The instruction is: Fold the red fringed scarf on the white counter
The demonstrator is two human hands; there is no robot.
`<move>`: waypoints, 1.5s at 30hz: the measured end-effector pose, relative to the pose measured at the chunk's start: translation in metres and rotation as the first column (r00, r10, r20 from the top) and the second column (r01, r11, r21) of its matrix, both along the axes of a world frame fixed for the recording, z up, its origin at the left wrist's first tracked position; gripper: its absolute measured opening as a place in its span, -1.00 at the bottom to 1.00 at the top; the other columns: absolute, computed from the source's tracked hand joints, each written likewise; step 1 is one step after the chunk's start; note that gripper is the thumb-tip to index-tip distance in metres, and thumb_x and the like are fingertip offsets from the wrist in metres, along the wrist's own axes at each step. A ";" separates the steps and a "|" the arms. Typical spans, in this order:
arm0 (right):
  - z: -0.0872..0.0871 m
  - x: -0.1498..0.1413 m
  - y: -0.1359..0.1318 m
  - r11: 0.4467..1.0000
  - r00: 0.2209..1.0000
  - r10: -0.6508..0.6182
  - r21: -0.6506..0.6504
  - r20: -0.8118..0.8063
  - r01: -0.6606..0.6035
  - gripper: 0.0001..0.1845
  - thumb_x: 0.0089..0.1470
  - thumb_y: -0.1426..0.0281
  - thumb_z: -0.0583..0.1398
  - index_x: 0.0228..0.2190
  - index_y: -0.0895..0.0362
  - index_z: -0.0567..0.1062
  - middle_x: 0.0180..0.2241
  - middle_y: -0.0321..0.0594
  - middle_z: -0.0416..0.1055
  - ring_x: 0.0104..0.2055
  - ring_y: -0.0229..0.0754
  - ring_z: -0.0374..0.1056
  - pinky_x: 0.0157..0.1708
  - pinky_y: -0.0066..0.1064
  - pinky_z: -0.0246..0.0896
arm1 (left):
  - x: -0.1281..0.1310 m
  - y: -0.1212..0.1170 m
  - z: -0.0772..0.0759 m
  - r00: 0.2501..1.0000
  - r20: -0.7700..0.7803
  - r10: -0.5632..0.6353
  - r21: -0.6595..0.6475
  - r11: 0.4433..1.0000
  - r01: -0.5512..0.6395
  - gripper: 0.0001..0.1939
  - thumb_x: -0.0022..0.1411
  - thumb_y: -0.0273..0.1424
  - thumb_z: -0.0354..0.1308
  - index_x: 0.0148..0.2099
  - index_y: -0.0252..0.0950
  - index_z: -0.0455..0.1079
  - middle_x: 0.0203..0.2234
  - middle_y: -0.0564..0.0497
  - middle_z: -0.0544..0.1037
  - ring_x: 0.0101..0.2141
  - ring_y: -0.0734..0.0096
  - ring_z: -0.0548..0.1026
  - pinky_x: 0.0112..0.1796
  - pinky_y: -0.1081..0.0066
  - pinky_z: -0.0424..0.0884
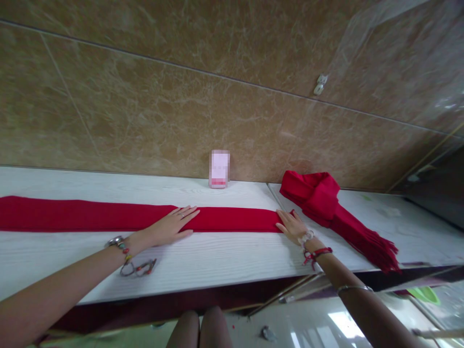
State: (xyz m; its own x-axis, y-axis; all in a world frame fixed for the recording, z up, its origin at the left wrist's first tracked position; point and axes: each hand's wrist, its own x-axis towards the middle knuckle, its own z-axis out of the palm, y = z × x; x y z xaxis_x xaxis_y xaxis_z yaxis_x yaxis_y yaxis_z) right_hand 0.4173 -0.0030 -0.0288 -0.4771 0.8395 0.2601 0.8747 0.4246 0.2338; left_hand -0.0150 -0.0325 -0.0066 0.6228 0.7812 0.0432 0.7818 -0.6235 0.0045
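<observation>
A long red scarf (232,220) lies flat in a folded strip along the white tabletop (203,261), running out of view at the left. My left hand (174,225) rests on it with fingers stretched out, a ring on one finger and a beaded bracelet at the wrist. Near the strip's right end my right hand (292,226) presses down, fingers spread, with several bracelets on that arm. Part of that end is hidden under the hand. Beyond it, another red scarf piece (319,198) lies loosely looped, its fringed end towards the table's front edge.
A phone-like pink-and-white object (219,169), blurred out, leans against the brown marbled wall (163,116). A small white fitting (320,84) sticks to the wall. A dark object (435,179) stands at the far right. A green basin (425,295) is on the floor below.
</observation>
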 end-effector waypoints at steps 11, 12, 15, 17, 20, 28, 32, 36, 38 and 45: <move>0.017 0.013 -0.006 0.997 0.998 -0.058 0.043 0.007 0.058 -0.51 0.13 0.27 -0.12 -0.01 0.30 0.26 -0.07 0.14 0.31 0.00 0.02 0.21 0.05 0.09 -0.12 | 0.001 0.000 0.003 0.999 -0.045 0.023 0.014 1.000 -0.022 -0.46 0.26 -0.16 -0.22 0.22 -0.28 -0.05 0.18 -0.10 0.01 0.15 0.23 -0.03 0.08 0.25 -0.07; 0.020 0.003 -0.007 0.998 0.999 -0.032 0.047 -0.014 0.033 -0.48 0.13 0.25 -0.13 0.01 0.32 0.23 -0.03 0.16 0.26 0.04 0.03 0.16 0.05 0.10 -0.12 | 0.001 0.000 0.003 0.999 -0.048 0.022 0.010 1.000 -0.021 -0.45 0.26 -0.15 -0.22 0.22 -0.28 -0.05 0.18 -0.10 0.01 0.15 0.23 -0.03 0.07 0.24 -0.06; 0.025 -0.044 -0.006 0.993 0.992 0.119 0.010 -0.041 -0.119 -0.40 0.12 0.18 -0.12 0.07 0.34 0.14 0.07 0.16 0.14 0.14 0.02 0.00 0.07 0.05 -0.15 | 0.001 0.000 0.005 0.998 -0.058 0.019 -0.007 1.000 -0.020 -0.44 0.26 -0.12 -0.25 0.23 -0.28 -0.09 0.18 -0.10 0.00 0.15 0.26 -0.01 0.07 0.27 -0.06; 0.024 -0.078 -0.005 0.979 0.980 0.195 -0.055 -0.037 -0.196 -0.33 0.10 0.12 -0.11 0.09 0.36 0.10 0.10 0.15 0.08 0.17 0.03 -0.08 0.09 0.02 -0.17 | 0.000 0.000 0.008 0.998 -0.065 0.021 -0.012 1.000 -0.022 -0.42 0.26 -0.10 -0.26 0.24 -0.25 -0.13 0.18 -0.08 0.00 0.15 0.28 0.00 0.07 0.28 -0.08; 0.017 -0.105 -0.003 0.969 0.981 0.193 -0.153 -0.026 -0.194 -0.28 0.08 0.07 -0.11 0.10 0.36 0.09 0.11 0.14 0.06 0.16 0.06 -0.06 0.07 0.02 -0.13 | -0.005 0.000 0.013 0.995 -0.097 0.022 -0.005 1.000 -0.022 -0.43 0.25 -0.09 -0.24 0.24 -0.18 -0.15 0.18 -0.03 0.02 0.15 0.28 0.00 0.07 0.25 -0.12; 0.005 -0.076 0.007 0.958 0.975 0.220 -0.183 -0.038 -0.223 -0.27 0.08 0.03 -0.15 0.13 0.27 0.02 0.11 0.11 0.07 0.14 0.05 -0.01 0.04 0.02 -0.05 | -0.073 -0.009 0.015 0.967 -0.162 0.195 -0.001 0.980 -0.198 -0.47 0.26 -0.12 -0.23 0.23 -0.16 -0.10 0.18 -0.01 -0.01 0.15 0.28 -0.03 0.07 0.25 -0.08; -0.002 -0.069 0.012 0.952 0.968 0.248 -0.176 -0.044 -0.251 -0.24 0.07 0.01 -0.18 0.14 0.28 0.00 0.10 0.13 0.08 0.13 0.06 0.00 0.04 0.03 -0.05 | -0.122 -0.024 0.019 0.921 -0.212 0.327 -0.026 0.940 -0.340 -0.49 0.27 -0.17 -0.23 0.23 -0.15 -0.11 0.19 -0.01 -0.04 0.17 0.22 -0.08 0.07 0.13 -0.11; -0.003 -0.068 0.016 0.944 0.963 0.269 -0.189 -0.032 -0.270 -0.22 0.05 -0.02 -0.16 0.15 0.24 -0.02 0.10 0.14 0.08 0.12 0.11 0.01 0.01 0.09 -0.03 | -0.160 -0.037 0.030 0.860 -0.292 0.419 -0.054 0.890 -0.452 -0.52 0.28 -0.23 -0.24 0.23 -0.08 -0.12 0.19 0.02 -0.06 0.17 0.16 -0.09 0.03 -0.07 -0.14; 0.005 -0.079 0.016 0.943 0.960 0.277 -0.186 -0.025 -0.277 -0.20 0.03 -0.04 -0.14 0.15 0.23 -0.02 0.12 0.14 0.04 0.14 0.19 -0.05 -0.02 0.20 -0.09 | -0.170 -0.040 0.033 0.842 -0.301 0.448 -0.051 0.874 -0.483 -0.52 0.28 -0.23 -0.23 0.23 -0.07 -0.13 0.20 0.02 -0.07 0.17 0.12 -0.12 0.02 -0.11 -0.14; 0.040 -0.205 0.001 0.837 0.875 0.483 -0.272 -0.035 -0.474 -0.32 0.08 0.05 -0.10 0.16 0.05 -0.07 0.19 -0.10 -0.13 0.21 0.13 -0.31 0.01 0.27 -0.34 | -0.167 -0.032 0.022 0.891 -0.218 0.398 -0.064 0.905 -0.420 -0.48 0.25 -0.17 -0.24 0.24 -0.07 -0.18 0.21 0.04 -0.12 0.18 0.12 -0.19 0.03 -0.10 -0.19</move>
